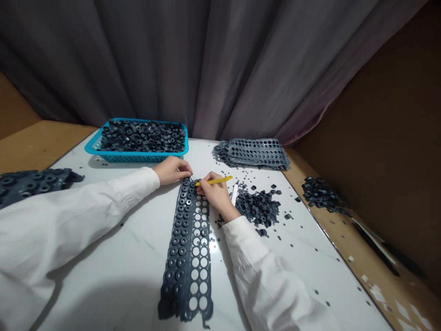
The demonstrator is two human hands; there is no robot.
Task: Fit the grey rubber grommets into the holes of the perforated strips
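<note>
Your left hand (pixel 171 170) is up at the far end of a long dark grey rubber strip (pixel 186 257), its fingers closed in a pinch on the top edge as far as I can see. The strip lies flat on the white marble-look table (pixel 113 285) right in front of you, with moulded rings along its left half and punched-out holes along its right. Your right hand (pixel 215 193) sits just beside it, fingers curled snugly around a yellow-handled craft knife (pixel 214 181), with a white stick (pixel 234 193) just to the right. Right of that is a loose heap of cut rubber bits (pixel 258 207), and a stack of punched sheets (pixel 253 154) sits farther back. A blue plastic basket (pixel 138 155) full of dark rings sits far left, and another ringed strip (pixel 34 184) lies at the left edge.
</note>
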